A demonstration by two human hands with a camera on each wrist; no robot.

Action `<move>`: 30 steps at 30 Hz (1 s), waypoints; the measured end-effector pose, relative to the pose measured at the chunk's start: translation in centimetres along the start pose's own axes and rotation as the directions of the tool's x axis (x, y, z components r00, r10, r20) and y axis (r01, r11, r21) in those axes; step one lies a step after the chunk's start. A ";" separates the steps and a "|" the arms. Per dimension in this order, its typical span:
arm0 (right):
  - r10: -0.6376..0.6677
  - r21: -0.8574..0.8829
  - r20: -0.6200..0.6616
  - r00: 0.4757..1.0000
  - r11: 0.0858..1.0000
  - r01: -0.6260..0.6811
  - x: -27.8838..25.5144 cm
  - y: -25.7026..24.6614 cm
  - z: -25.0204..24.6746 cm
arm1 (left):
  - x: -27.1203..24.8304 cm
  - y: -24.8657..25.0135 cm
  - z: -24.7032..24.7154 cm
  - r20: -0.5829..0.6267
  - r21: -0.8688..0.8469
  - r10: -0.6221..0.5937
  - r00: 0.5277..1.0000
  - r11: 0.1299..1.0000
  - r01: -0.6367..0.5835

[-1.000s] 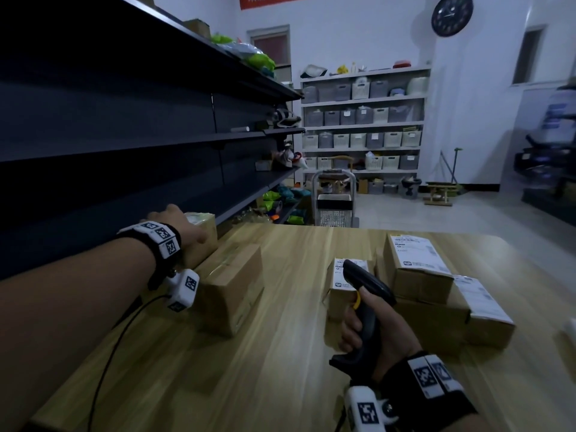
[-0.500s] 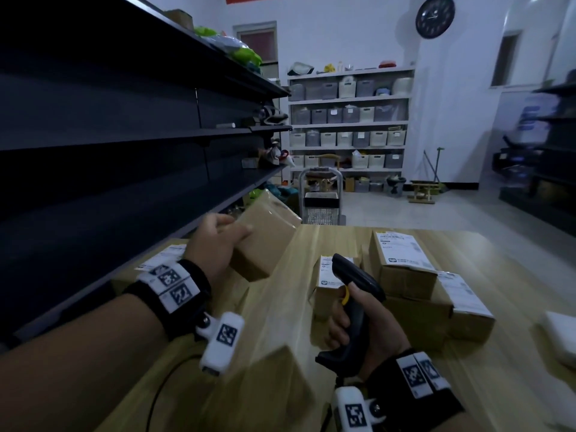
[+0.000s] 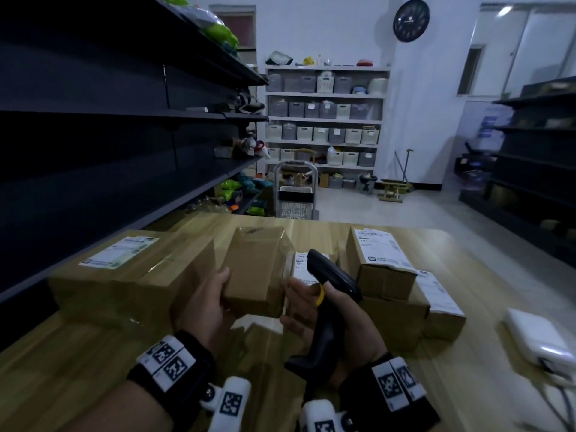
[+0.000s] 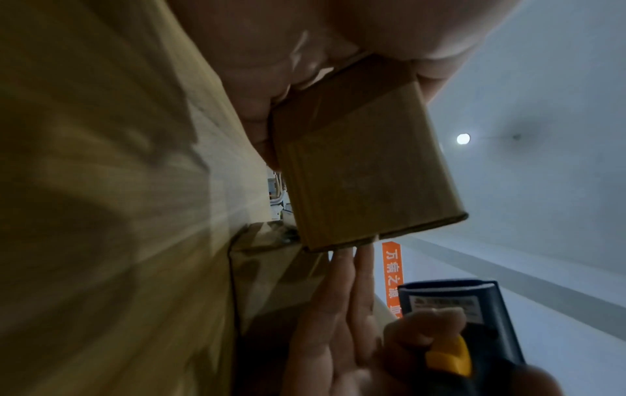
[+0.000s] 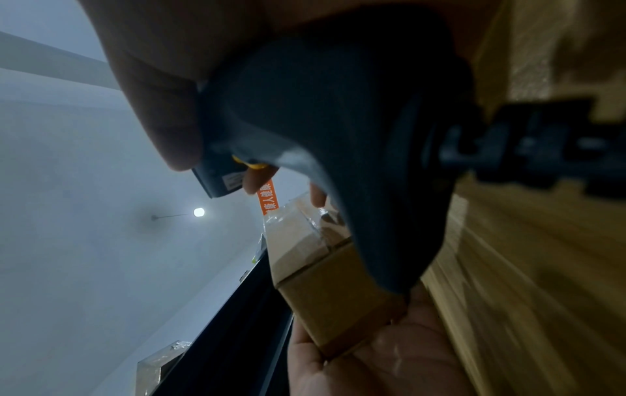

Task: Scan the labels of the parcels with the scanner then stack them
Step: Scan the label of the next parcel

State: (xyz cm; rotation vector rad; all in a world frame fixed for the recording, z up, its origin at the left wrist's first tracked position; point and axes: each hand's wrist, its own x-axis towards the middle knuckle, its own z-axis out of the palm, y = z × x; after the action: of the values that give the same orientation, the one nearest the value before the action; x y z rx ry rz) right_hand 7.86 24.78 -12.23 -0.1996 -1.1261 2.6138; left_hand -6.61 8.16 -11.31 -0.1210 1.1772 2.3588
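- Brown cardboard fills the left hand [image 3: 205, 302]: its fingers curl round a small parcel [image 3: 254, 272] and hold it up over the wooden table [image 3: 93, 369].
- A second ago that hand was far off by the dark shelf [image 3: 93, 169]. Now the small parcel is right beside the scanner [image 3: 330, 294].
- The right hand [image 3: 327, 319] grips the scanner by its handle, and some of its fingers reach out and touch the small parcel's side.
- No label shows on the faces in view, so the person likely has to turn it before scanning.
- Left of the scanner lies a big parcel [image 3: 124, 275] with its label up.
- Right of the scanner sits a stack of labelled parcels [image 3: 389, 282], probably done already.
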 end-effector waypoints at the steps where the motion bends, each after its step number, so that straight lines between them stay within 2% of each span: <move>1: -0.005 0.000 -0.002 1.000 1.000 0.005 0.0 0.0 -0.2 | 0.6 -0.3 -0.4 0.033 -0.037 -0.029 0.999 0.999 0.030; 2: -0.005 -0.002 0.006 1.000 1.000 0.005 0.1 0.0 -0.4 | 0.7 -0.5 -0.5 0.089 -0.056 -0.039 0.995 0.997 0.044; 3: 0.002 -0.005 0.026 1.000 1.000 -0.002 0.1 0.0 -0.4 | 0.5 -0.5 -0.5 0.107 -0.002 0.026 0.994 1.000 -0.026; 6: 0.011 -0.003 0.084 0.996 1.000 -0.011 0.1 0.0 -0.8 | 0.5 -0.3 -0.7 0.162 0.019 0.019 0.987 1.000 -0.023; 8: -0.026 0.026 0.109 0.994 0.999 0.023 0.1 -0.1 -0.4 | 0.5 0.0 -0.8 0.188 0.065 0.112 0.976 0.990 -0.127; 10: -0.035 0.045 0.154 0.987 0.999 0.028 0.0 -0.1 0.0 | 0.3 0.2 -0.8 0.201 0.163 0.215 0.956 0.955 -0.249; 13: -0.043 0.048 0.147 0.988 0.998 0.036 0.1 -0.1 0.1 | 0.3 0.3 -0.8 0.214 0.321 0.318 0.923 0.870 -0.374; 15: -0.039 0.057 0.151 0.988 0.998 0.031 0.0 -0.2 0.4 | 0.2 0.3 -1.1 0.280 0.380 0.349 0.894 0.815 -0.437; 17: -0.021 0.024 0.168 0.986 1.000 0.018 -0.5 -0.6 1.1 | 0.0 0.3 -1.1 0.324 0.398 0.344 0.882 0.796 -0.456; 19: -0.007 0.000 0.166 0.986 1.000 0.008 -1.0 -0.9 1.6 | -0.5 0.4 -0.8 0.343 0.352 0.345 0.874 0.815 -0.460; 21: -0.012 0.029 0.146 0.989 1.000 0.008 -1.1 -1.3 1.6 | -0.5 0.5 -0.6 0.319 0.289 0.339 0.885 0.855 -0.431; 23: 0.001 0.058 0.121 0.993 0.998 -0.008 -0.9 -1.3 1.5 | -0.2 0.7 -0.6 0.283 0.220 0.286 0.916 0.910 -0.352; 25: 0.013 0.062 0.117 0.993 0.998 -0.020 -0.7 -1.2 1.5 | 0.0 0.8 -0.8 0.297 0.152 0.190 0.936 0.958 -0.243; 30: 0.018 0.101 0.149 0.989 0.994 -0.034 -0.9 -1.1 1.9 | 0.0 0.2 -0.5 0.388 0.152 0.089 0.917 0.976 -0.159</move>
State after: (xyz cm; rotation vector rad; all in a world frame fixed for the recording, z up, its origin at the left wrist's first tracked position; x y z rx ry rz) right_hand 8.49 23.89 -10.08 0.0021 -1.0361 2.7399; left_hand -6.76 7.60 -11.47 0.4679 1.2212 2.2292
